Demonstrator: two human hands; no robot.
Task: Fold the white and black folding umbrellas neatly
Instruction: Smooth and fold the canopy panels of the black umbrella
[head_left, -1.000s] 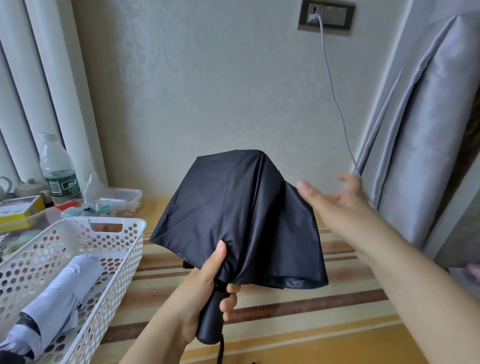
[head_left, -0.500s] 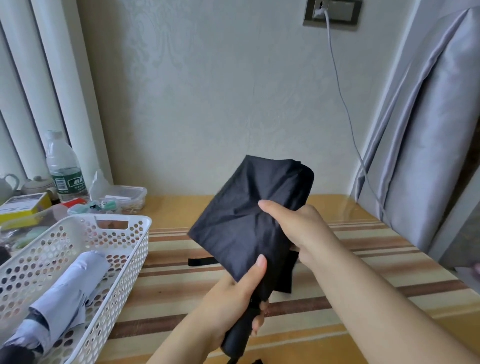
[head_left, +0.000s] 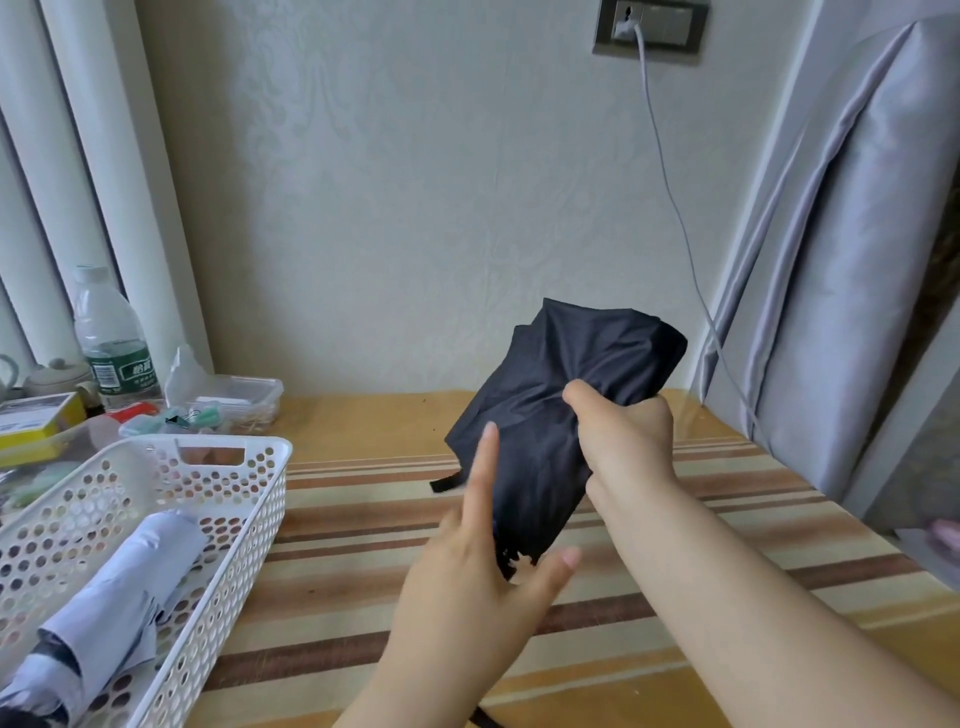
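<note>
A perforated white plastic basket (head_left: 156, 499) sits at the left on the striped table (head_left: 727, 530), the rolled white umbrella (head_left: 119, 587) inside it. The left hand (head_left: 478, 582), which gripped the handle half a second ago, now lies open against the black umbrella (head_left: 561, 395). The right hand (head_left: 623, 436) squeezes its crumpled, matte fabric mid-air.

Two bare forearms enter the frame from about five and six o'clock, no sleeves, watch or bracelet visible on either. The left hand (head_left: 467, 582) and the right hand (head_left: 623, 441) wear no gloves or rings (nails short and unpainted, as far as shows).
</note>
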